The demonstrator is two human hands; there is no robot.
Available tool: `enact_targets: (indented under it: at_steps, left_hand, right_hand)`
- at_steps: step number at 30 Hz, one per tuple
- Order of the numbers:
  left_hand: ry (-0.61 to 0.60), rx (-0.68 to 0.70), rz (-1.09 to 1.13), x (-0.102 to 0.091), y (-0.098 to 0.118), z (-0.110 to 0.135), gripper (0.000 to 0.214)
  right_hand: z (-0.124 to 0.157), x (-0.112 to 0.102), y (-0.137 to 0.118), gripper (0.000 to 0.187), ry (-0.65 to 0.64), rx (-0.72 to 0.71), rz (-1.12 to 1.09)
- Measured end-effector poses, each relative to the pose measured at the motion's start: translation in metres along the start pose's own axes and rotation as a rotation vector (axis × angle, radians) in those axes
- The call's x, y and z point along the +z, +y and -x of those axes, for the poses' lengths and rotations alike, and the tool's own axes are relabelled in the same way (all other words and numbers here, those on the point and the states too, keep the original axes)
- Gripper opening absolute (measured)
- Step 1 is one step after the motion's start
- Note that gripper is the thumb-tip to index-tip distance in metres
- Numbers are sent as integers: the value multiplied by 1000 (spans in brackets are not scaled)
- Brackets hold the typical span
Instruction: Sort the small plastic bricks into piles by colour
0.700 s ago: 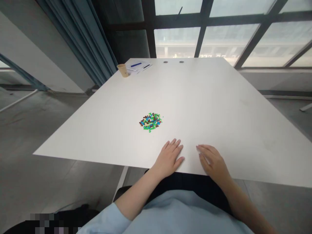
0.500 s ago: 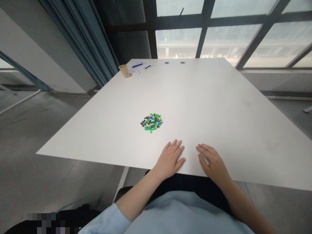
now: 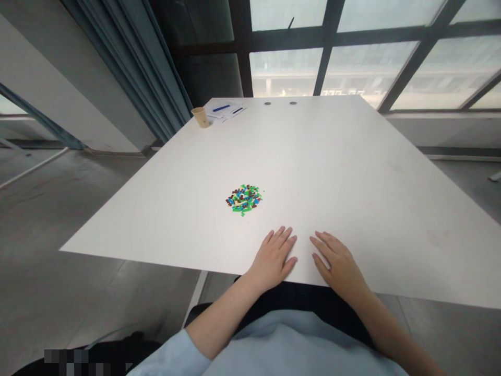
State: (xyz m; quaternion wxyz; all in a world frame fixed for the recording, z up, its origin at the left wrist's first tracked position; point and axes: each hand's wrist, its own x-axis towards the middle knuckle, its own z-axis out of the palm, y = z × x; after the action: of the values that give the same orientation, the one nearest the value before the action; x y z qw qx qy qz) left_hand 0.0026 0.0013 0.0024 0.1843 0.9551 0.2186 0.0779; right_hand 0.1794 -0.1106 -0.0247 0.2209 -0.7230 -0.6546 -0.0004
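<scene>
Head view: the left hand point(image 3: 273, 258) and the right hand point(image 3: 340, 262) lie at the near edge of the white table point(image 3: 336, 167). Grip state, left hand: released; palm down, fingers extended and slightly spread, nothing grasped. Grip state, right hand: released; palm down, fingers loosely bent, thumb set apart from the index finger, no object visible in the grip. Whether the whole right palm bears on the surface cannot be told. The 2 hands are apart, with a narrow strip of tabletop between the fingertips.

Location of the work item: 1 pile of small coloured pieces point(image 3: 245, 199), in green, blue, brown and cream, rests on the table forward and to the left of both hands. Governing relation: the left hand is the nearer of the 2. Its fingertips point forward and slightly right, so the pile lies off to the left of the finger line, near but not touching. The right hand stands farther away, with the left hand's fingers partly between it and the pile. The pile is roughly round, with no clear long axis; individual pieces lie at mixed angles.

At the far left corner of the table: 1 paper cup point(image 3: 201, 118), upright, beside papers point(image 3: 216, 114) bearing 1 blue pen point(image 3: 221, 108).
</scene>
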Motion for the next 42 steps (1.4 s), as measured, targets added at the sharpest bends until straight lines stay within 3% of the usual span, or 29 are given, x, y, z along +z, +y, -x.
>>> enact_targets:
  at_steps: [4,7,11,18,22,29,33,35,37,39,42]
  left_hand:
    - [25,-3,-41,-4,-11,-23,51]
    - [74,-83,-101,1,-24,-40,54]
    - [97,-170,-151,8,-33,-46,59]
    - [78,-102,-188,-8,-39,-73,62]
    - [96,-113,-207,1,-46,-84,56]
    - [102,-101,-217,12,-49,-81,55]
    - [79,-80,-189,5,-50,-80,56]
    - [123,-99,-201,-4,-57,-73,61]
    - [241,-212,-258,-14,-70,-59,75]
    - [355,-421,-315,-23,-91,-42,90]
    - [315,-579,-321,-31,-125,-22,104]
  right_hand:
    - [-25,-1,-3,47,-58,29,42]
    - [-46,3,-1,52,-86,91,128]
    - [-55,13,8,59,-96,207,217]
    - [-81,14,23,63,-178,199,195]
    - [-95,19,27,61,-124,204,223]
    - [-89,33,30,57,-34,154,248]
    - [-91,34,28,57,-24,167,231]
    - [-97,35,20,59,-53,151,186]
    - [-107,38,4,65,-102,98,115]
    - [-121,43,-18,75,-155,25,40]
    - [-150,57,-51,84,-210,-57,-40]
